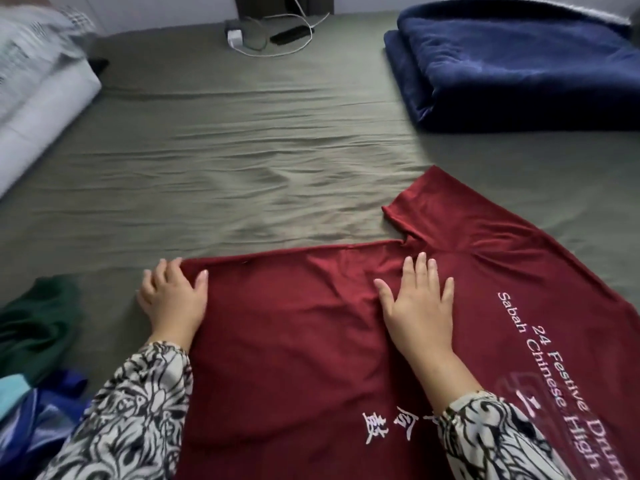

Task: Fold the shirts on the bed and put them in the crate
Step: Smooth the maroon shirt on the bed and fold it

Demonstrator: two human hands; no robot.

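A dark red shirt (294,341) with white lettering lies spread flat on the grey-green bed sheet (221,161), one sleeve pointing toward the far right. My left hand (173,299) pinches the shirt's far left corner, thumb on top of the cloth and fingers curled round the edge. My right hand (419,303) lies flat on the shirt near the sleeve seam, fingers straight and spread, pressing the fabric down. No crate is in view.
A dark green garment (38,320) and blue clothes (38,420) lie bunched at the near left. A folded navy blanket (519,64) sits at the far right. White bedding (38,81) is at the far left. A charger, cable and remote (277,34) lie at the far edge.
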